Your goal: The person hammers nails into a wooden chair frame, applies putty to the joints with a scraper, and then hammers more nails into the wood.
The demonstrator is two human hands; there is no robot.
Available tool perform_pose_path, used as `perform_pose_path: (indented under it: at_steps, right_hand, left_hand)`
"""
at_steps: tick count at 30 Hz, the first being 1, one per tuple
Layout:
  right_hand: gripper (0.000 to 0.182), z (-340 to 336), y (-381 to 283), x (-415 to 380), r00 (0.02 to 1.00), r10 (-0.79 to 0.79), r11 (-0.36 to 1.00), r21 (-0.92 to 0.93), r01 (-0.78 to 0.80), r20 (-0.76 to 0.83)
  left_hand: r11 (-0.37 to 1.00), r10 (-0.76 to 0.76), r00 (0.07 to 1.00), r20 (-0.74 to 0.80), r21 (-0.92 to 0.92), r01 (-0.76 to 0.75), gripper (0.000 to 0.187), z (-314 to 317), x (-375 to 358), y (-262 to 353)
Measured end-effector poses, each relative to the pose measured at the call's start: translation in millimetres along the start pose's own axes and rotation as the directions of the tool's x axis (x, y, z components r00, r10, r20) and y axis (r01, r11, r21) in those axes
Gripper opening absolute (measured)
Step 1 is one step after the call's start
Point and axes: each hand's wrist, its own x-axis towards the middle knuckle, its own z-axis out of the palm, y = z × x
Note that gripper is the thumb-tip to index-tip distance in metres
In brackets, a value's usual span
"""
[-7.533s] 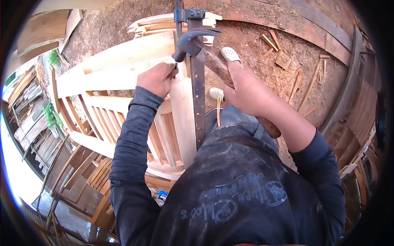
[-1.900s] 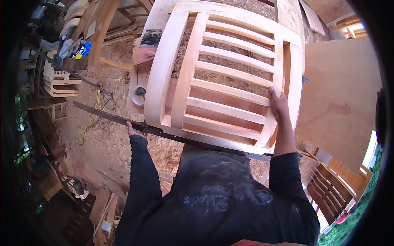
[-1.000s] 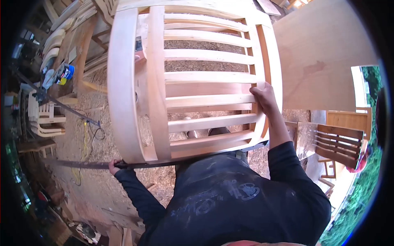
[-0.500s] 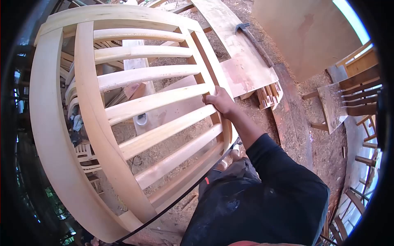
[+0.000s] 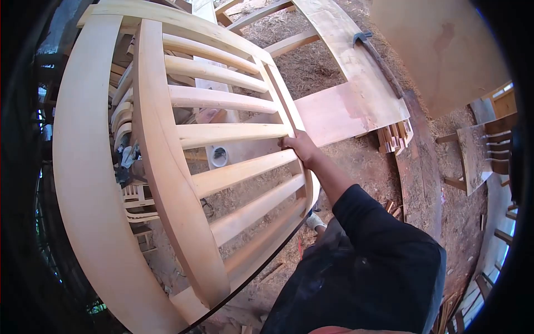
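A large slatted frame of pale wood [image 5: 161, 161] is lifted off the ground and fills the left half of the view, its curved rails running top to bottom. My right hand [image 5: 300, 146] grips the frame's right upright between two slats. A long dark metal bar clamp [image 5: 261, 261] runs along the frame's lower edge. My left hand is out of sight, hidden behind or below the frame.
A wide plank [image 5: 356, 83] with a hammer [image 5: 378, 61] on it lies on the sawdust-covered ground ahead. A plywood sheet [image 5: 439, 50] leans at the upper right. Chair frames [image 5: 484, 156] stand at the right. A small white cup [image 5: 219, 157] shows through the slats.
The frame has tilted a little and shifted right while I turn with it. My right hand keeps its grip on the upright. The plank and hammer have slid right in view.
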Motion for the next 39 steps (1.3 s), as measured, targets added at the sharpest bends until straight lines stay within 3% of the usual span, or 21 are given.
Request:
perform_pose_path:
  at_steps: [4,7,12,14,15,17,18,19,20,22,24,25,28,29,31,32,33,35,36,37,39]
  right_hand:
    - [0.031,4,-4,24,0.999,0.035,0.996,0.085,-0.035,0.001]
    - [0.032,8,-16,43,0.997,0.061,0.989,0.13,-0.065,0.038]
    - [0.027,15,-32,102,1.0,0.01,0.996,0.092,-0.008,-0.022]
    - [0.024,16,-45,116,0.998,0.022,0.999,0.047,-0.019,-0.058]
    - [0.028,13,-39,129,0.998,0.007,0.998,0.056,-0.004,-0.063]
    - [0.035,8,-42,132,0.995,0.043,0.993,-0.11,-0.052,-0.085]
    - [0.038,3,-43,128,0.993,0.063,0.977,-0.196,-0.083,-0.103]
    - [0.048,-3,-52,119,0.991,0.008,0.896,-0.44,-0.067,-0.135]
    - [0.048,-8,-37,128,0.966,-0.077,0.886,-0.461,-0.047,-0.247]
    - [0.049,-12,-80,82,0.978,0.003,0.96,-0.274,-0.062,-0.208]
    - [0.049,-21,-120,59,0.939,-0.289,0.744,-0.661,0.099,-0.185]
    - [0.049,-10,-152,34,0.873,-0.452,0.684,-0.699,0.208,-0.183]
    - [0.047,54,-256,-72,0.618,-0.785,0.449,-0.721,0.528,-0.036]
    - [0.048,83,-283,-113,0.53,-0.844,0.333,-0.695,0.638,0.083]
    - [0.05,142,-322,-192,0.322,-0.877,0.037,-0.616,0.787,0.358]
    - [0.05,173,-336,-227,0.203,-0.841,-0.129,-0.55,0.825,0.502]
    - [0.052,208,-345,-266,0.219,-0.823,-0.102,-0.514,0.852,0.525]
    - [0.056,286,-340,-349,0.252,-0.779,-0.032,-0.438,0.898,0.574]
    - [0.053,310,-331,-370,0.238,-0.75,-0.053,-0.414,0.909,0.617]
    - [0.049,326,-329,-381,0.224,-0.734,-0.064,-0.394,0.917,0.641]
    - [0.043,350,-328,-390,0.21,-0.721,-0.064,-0.365,0.929,0.66]
  left_hand:
    - [0.997,-0.069,0.996,0.06,0.051,0.066,0.016,48,41,0]
    - [0.983,-0.031,0.985,0.168,0.185,-0.001,0.019,87,75,-14]
    - [0.998,-0.063,0.958,0.279,0.028,0.057,0.024,130,128,-39]
    - [0.96,0.061,0.918,0.393,0.23,-0.162,0.04,136,139,-53]
    - [0.93,-0.291,0.894,0.34,0.319,0.181,0.027,89,192,-22]
    - [0.832,-0.52,0.804,0.289,0.384,0.4,0.026,83,210,-7]
    - [0.873,-0.434,0.846,0.311,0.376,0.31,0.024,86,199,-13]
    - [0.905,-0.344,0.879,0.33,0.367,0.216,0.023,115,174,-28]
    - [0.925,-0.262,0.902,0.344,0.357,0.133,0.022,128,157,-36]
    - [0.942,-0.286,0.887,0.362,0.274,0.192,0.017,137,144,-41]
    - [0.978,-0.207,0.864,0.459,0.117,0.172,0.012,148,139,-55]
    - [0.99,-0.113,0.834,0.54,-0.009,0.14,0.01,153,141,-66]
    - [0.99,0.142,0.734,0.664,-0.08,-0.12,0.008,155,142,-81]
    - [0.972,0.209,0.812,0.544,-0.028,-0.232,0.02,178,113,-77]
    - [0.873,0.375,0.75,0.546,0.064,-0.483,0.023,176,117,-86]
    - [0.683,0.445,0.604,0.662,0.186,-0.707,0.021,165,135,-94]
    - [0.418,0.497,0.434,0.752,0.231,-0.879,0.027,154,153,-101]
    - [0.62,0.459,0.385,0.801,0.022,-0.784,0.039,160,125,-81]
    - [0.858,0.395,0.308,0.866,-0.227,-0.46,0.046,164,121,-73]
    - [0.943,0.325,0.227,0.918,-0.332,-0.008,0.054,168,116,-65]
    - [0.973,0.223,0.242,0.944,-0.203,-0.108,0.061,163,98,-41]
